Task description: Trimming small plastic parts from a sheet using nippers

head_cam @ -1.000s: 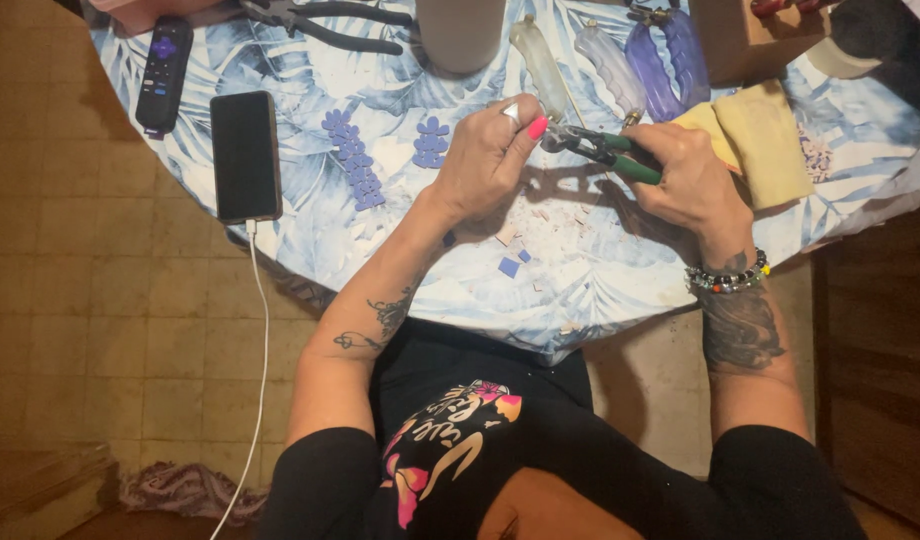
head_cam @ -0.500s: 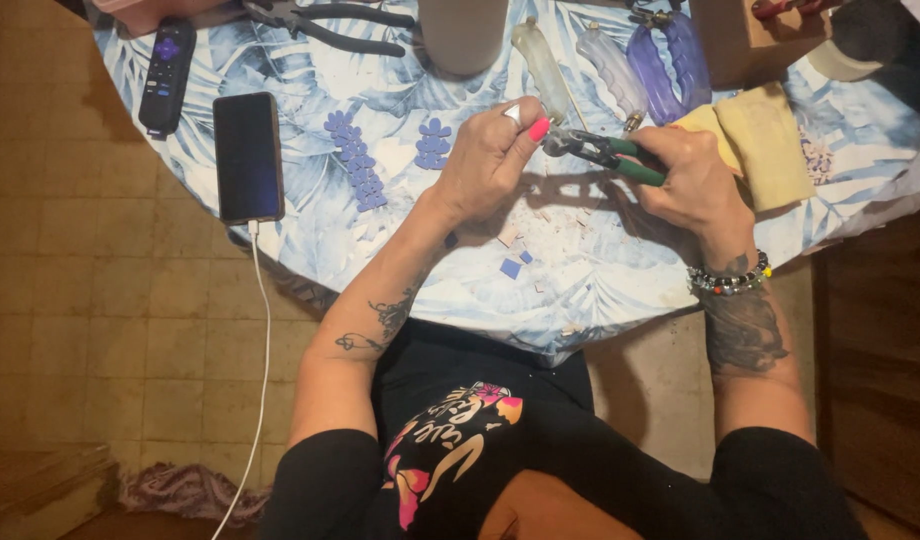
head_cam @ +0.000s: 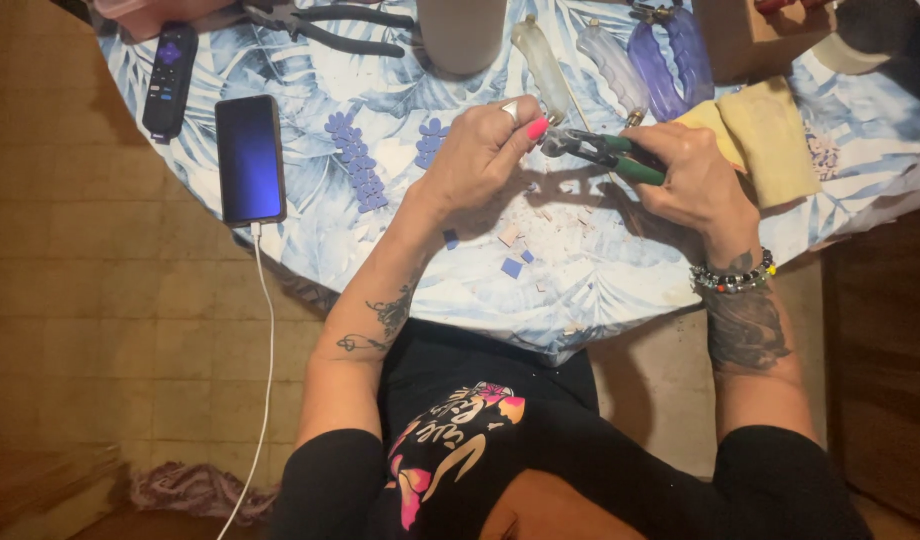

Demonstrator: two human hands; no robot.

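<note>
My right hand (head_cam: 692,170) grips green-handled pliers (head_cam: 605,152), their jaws pointing left over a table with a blue leaf-print cloth (head_cam: 380,230). My left hand (head_cam: 480,150) is pinched at the jaw tips, fingers closed on something too small to make out. Small blue and pale chips (head_cam: 525,245) lie scattered on the cloth below both hands.
A phone (head_cam: 250,158) on a white cable (head_cam: 265,330) and a black remote (head_cam: 170,66) lie at left. Purple scalloped strips (head_cam: 355,160), black pliers (head_cam: 330,22), a grey cylinder (head_cam: 462,32), clear and purple moulded pieces (head_cam: 620,60) and yellow cloths (head_cam: 765,135) surround the hands.
The phone screen has lit up blue. Both hands stay together at the plier jaws, almost unmoved.
</note>
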